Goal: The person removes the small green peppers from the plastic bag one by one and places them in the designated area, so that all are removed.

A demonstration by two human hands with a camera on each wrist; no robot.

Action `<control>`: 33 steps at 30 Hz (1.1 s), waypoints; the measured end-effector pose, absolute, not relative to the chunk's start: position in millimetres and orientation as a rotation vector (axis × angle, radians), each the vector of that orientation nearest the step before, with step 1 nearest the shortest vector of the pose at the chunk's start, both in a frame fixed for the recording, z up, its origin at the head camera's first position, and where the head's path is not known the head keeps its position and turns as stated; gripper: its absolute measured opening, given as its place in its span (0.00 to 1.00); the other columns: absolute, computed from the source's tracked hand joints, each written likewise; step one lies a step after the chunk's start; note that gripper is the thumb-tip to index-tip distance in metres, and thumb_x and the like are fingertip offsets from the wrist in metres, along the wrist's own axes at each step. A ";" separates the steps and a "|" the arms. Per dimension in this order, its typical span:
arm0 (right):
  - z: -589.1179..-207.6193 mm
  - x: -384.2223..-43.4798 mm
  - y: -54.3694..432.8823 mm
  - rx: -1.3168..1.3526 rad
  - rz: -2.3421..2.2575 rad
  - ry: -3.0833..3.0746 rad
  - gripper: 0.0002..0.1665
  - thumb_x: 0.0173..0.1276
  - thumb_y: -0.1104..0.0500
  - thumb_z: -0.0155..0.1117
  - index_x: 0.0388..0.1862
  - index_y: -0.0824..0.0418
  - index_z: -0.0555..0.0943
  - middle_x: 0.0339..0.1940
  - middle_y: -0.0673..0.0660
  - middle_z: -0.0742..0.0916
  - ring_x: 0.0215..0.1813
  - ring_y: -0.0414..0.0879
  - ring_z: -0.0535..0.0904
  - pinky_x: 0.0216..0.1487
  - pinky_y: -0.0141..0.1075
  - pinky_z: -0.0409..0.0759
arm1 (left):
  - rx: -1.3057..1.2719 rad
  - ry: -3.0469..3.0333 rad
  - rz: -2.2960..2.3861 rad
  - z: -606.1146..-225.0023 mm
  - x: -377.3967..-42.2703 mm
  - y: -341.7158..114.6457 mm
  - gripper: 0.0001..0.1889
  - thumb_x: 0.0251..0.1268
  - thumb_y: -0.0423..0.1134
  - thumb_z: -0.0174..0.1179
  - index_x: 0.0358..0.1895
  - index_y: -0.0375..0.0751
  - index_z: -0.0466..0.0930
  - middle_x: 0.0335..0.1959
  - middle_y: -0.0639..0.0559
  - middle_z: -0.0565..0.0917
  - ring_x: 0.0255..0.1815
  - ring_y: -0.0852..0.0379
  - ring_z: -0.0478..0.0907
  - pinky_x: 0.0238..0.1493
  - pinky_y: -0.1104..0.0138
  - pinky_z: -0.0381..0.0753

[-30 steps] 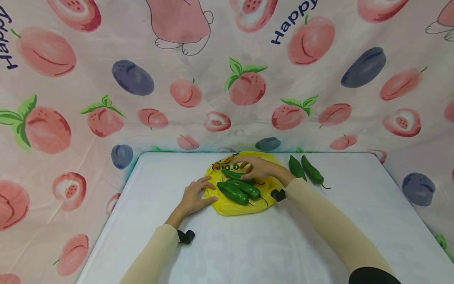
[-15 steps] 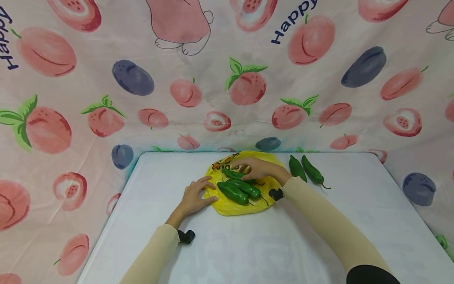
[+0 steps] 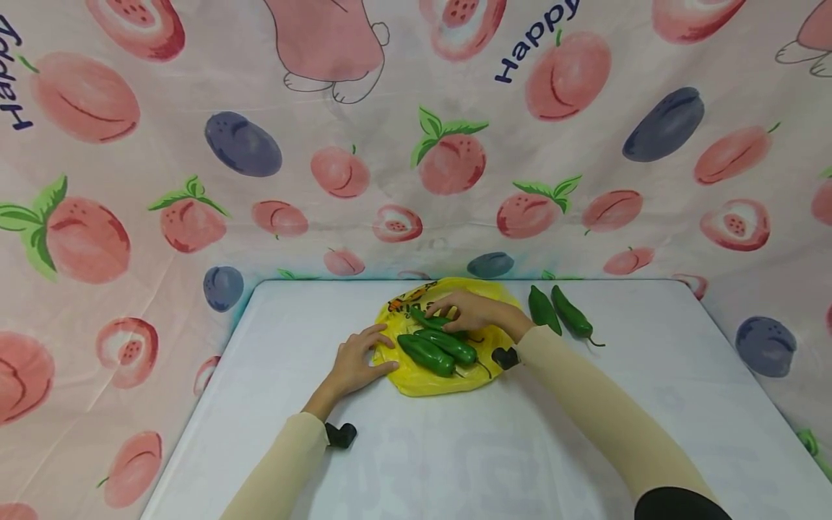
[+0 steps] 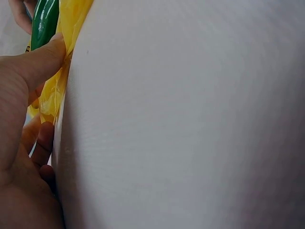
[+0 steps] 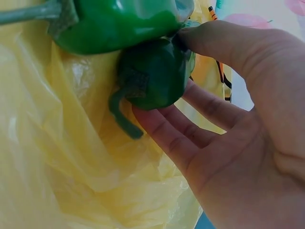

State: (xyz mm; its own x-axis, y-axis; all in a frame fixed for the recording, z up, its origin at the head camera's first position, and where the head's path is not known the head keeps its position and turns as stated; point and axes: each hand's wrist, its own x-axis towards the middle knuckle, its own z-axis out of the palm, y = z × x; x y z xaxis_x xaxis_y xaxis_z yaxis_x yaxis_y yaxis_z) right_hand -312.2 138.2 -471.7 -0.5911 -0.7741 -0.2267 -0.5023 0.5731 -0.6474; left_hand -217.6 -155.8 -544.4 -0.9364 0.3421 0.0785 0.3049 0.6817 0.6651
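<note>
Three long green peppers lie on a crumpled yellow plastic bag [image 3: 416, 384]. The front pepper [image 3: 424, 354] and the middle pepper [image 3: 458, 348] rest side by side. My right hand [image 3: 473, 309] reaches over the bag and grips the rear green pepper [image 5: 155, 76] between thumb and fingers, covering part of it in the head view. At the bag's left edge my left hand [image 3: 354, 361] is spread, thumb and fingertips apart and touching the plastic. The left wrist view shows its thumb [image 4: 45, 62] against the yellow plastic, while some fingertips are hidden.
Two more green peppers, one stemless-looking [image 3: 544, 309] and one with a curved stem [image 3: 572, 310], lie right of the bag, near the table's back edge. The white table [image 3: 442, 462] meets a fruit-printed cloth [image 3: 364, 130] behind it.
My right hand has shifted slightly, its fingers drawing in around the rear pepper. The left hand, the bag and the other peppers stay put.
</note>
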 end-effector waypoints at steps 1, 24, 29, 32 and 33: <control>-471.7 -312.3 138.3 -1.019 -0.729 2.316 0.24 0.74 0.66 0.65 0.67 0.58 0.80 0.69 0.61 0.79 0.63 0.56 0.79 0.59 0.44 0.81 | 0.543 2.832 1.109 -544.0 -217.3 -155.9 0.17 0.61 0.51 0.74 0.51 0.53 0.84 0.76 0.51 0.70 0.55 0.48 0.72 0.58 0.48 0.61; -476.8 -314.0 141.0 -1.034 -0.750 2.367 0.22 0.73 0.64 0.66 0.65 0.58 0.82 0.57 0.57 0.85 0.56 0.51 0.80 0.55 0.41 0.82 | 0.546 2.853 1.094 -541.8 -216.2 -154.6 0.17 0.62 0.51 0.74 0.51 0.54 0.84 0.76 0.50 0.70 0.59 0.46 0.73 0.57 0.49 0.62; -476.6 -313.1 140.9 -1.068 -0.743 2.377 0.21 0.73 0.64 0.67 0.64 0.59 0.83 0.55 0.57 0.85 0.55 0.51 0.80 0.55 0.41 0.82 | 0.538 2.854 1.089 -543.5 -215.9 -154.6 0.16 0.62 0.51 0.74 0.50 0.54 0.84 0.76 0.50 0.71 0.62 0.44 0.72 0.60 0.46 0.62; -475.6 -312.0 140.5 -1.054 -0.735 2.385 0.21 0.73 0.64 0.67 0.64 0.59 0.82 0.55 0.57 0.85 0.56 0.51 0.80 0.56 0.42 0.82 | 0.532 2.852 1.081 -544.9 -216.0 -154.7 0.16 0.62 0.52 0.73 0.50 0.54 0.84 0.76 0.50 0.70 0.63 0.44 0.72 0.61 0.45 0.62; -475.4 -311.9 140.4 -1.046 -0.732 2.389 0.21 0.73 0.63 0.67 0.64 0.58 0.82 0.55 0.57 0.85 0.56 0.51 0.80 0.56 0.42 0.82 | 0.533 2.854 1.082 -545.2 -216.1 -154.8 0.16 0.62 0.51 0.73 0.50 0.54 0.84 0.76 0.50 0.71 0.64 0.44 0.72 0.61 0.45 0.62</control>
State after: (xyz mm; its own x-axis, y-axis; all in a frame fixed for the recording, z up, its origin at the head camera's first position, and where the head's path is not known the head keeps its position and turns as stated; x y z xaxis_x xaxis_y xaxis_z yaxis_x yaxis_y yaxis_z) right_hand -311.9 140.4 -475.4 -0.6230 -0.7633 -0.1711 -0.5364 0.5760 -0.6168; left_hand -216.1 -154.8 -545.2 -0.9399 0.3320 0.0798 0.3015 0.6971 0.6505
